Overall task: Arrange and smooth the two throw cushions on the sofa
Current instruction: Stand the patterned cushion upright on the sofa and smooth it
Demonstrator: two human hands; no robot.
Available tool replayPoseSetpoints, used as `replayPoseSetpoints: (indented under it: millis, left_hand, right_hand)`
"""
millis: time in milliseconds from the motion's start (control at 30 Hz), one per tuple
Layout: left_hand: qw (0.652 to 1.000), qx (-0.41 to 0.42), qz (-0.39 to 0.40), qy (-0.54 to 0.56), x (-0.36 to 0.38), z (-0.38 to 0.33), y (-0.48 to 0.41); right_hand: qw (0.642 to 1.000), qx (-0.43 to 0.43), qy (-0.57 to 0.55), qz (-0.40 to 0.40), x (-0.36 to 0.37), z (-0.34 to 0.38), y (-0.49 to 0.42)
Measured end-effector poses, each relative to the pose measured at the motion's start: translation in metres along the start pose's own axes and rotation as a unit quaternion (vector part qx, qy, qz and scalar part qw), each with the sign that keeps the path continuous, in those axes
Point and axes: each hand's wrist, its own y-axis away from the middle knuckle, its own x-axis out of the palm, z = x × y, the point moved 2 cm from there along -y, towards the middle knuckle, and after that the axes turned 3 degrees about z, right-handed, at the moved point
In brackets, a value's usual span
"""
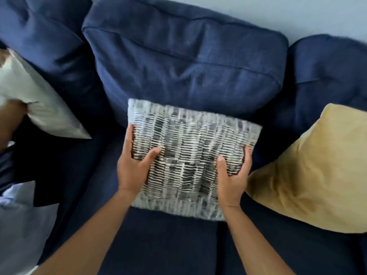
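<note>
A grey-and-white patterned cushion [188, 147] stands in the middle of the dark blue sofa [178, 245], leaning against the centre back cushion [184, 62]. My left hand [135, 167] grips its left edge, thumb on the front and fingers wrapped behind. My right hand [234, 175] grips its right edge the same way. A mustard yellow cushion [317, 175] lies tilted on the seat to the right, apart from my hands. A white cushion [37, 104] leans at the far left.
At the far left edge another person's hand [12, 124] holds the white cushion, with pale clothing [17, 225] below. A light wall [297, 14] runs behind the sofa. Bare seat fabric shows in front of the patterned cushion.
</note>
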Motion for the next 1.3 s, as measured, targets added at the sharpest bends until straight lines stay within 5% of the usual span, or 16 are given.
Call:
replayPoseSetpoints:
  millis: [133,333,633,900,1200,1300]
  left_hand:
    - [0.998,0.03,0.02,-0.049,0.001,-0.021,-0.037]
    - [0.983,-0.031,0.124,-0.13,0.016,0.005,-0.069]
    - [0.991,-0.096,0.02,0.092,0.021,-0.033,-0.113]
    - [0.981,0.019,-0.147,0.128,0.022,-0.067,-0.121]
    - [0.985,-0.055,-0.086,0.137,0.018,-0.059,-0.126]
    - [0.981,-0.033,-0.125,0.146,0.015,-0.075,-0.139]
  right_hand:
    - [0.998,-0.057,0.03,0.023,0.012,0.016,-0.028]
    - [0.992,-0.011,0.105,0.074,0.02,-0.012,-0.044]
    - [0.996,0.055,-0.065,-0.031,0.015,0.028,-0.095]
    - [0.987,-0.046,-0.044,-0.145,0.022,0.059,-0.106]
    - [0.988,-0.042,-0.046,-0.145,0.02,0.056,-0.106]
    - [0.982,-0.034,-0.07,-0.171,0.02,0.068,-0.114]
